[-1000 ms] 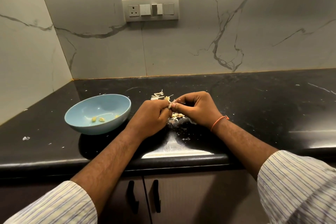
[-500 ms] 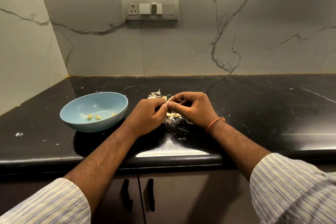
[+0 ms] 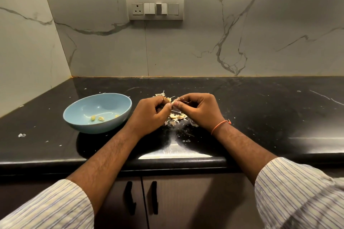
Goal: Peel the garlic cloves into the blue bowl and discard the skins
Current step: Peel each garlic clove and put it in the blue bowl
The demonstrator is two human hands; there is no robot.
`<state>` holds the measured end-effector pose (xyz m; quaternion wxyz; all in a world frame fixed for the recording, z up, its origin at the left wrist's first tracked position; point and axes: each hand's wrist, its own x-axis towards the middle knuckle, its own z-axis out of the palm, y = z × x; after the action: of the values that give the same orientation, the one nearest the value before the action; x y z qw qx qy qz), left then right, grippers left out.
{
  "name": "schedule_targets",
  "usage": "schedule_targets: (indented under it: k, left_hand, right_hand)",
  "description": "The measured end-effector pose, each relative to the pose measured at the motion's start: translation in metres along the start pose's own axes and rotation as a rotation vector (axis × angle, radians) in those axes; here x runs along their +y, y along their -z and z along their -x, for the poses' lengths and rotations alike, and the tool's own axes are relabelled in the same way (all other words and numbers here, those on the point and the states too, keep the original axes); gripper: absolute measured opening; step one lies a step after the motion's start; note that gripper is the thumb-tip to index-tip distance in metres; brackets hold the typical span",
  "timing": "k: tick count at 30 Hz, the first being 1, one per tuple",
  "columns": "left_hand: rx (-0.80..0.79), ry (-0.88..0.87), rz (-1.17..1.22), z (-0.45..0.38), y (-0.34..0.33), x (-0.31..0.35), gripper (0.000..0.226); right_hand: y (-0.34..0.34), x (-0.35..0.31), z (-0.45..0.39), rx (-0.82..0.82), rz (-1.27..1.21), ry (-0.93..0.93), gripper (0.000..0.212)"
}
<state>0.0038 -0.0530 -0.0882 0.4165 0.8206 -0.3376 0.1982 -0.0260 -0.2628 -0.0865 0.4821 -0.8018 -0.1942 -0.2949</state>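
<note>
With the left hand and right hand both pinching one garlic clove above the table, right of the blue bowl, a slip of that small clove could drop it among the loose skins.

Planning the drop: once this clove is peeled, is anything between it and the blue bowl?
Nothing visible blocks it. The clove is pinched between both hands, and only the left hand lies between it and the blue bowl, whose open top is uncovered.
</note>
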Motion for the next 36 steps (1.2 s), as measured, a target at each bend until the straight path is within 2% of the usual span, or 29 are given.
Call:
schedule_targets:
  k: [4,16,28,36]
  left_hand:
    - [0.038,-0.027,0.039,0.0007,0.0014,0.0018,0.003]
    - [0.07,-0.02,0.044,-0.0012,0.0022,0.0008,0.003]
    - [0.034,0.001,0.037,-0.0019,0.0008,0.0016,0.006]
    - [0.084,0.015,0.048,-0.0027,0.0002,-0.001,0.004]
  right_hand:
    - [0.0,0.0,0.0,0.041,0.051,0.032,0.013]
    - [0.001,0.0018,-0.0001,0.022,0.076,0.073,0.015]
    - [0.0028,-0.0014,0.0005,-0.02,0.003,0.034,0.018]
    - [0.001,-0.0002,0.0012,-0.046,-0.008,0.065,0.015]
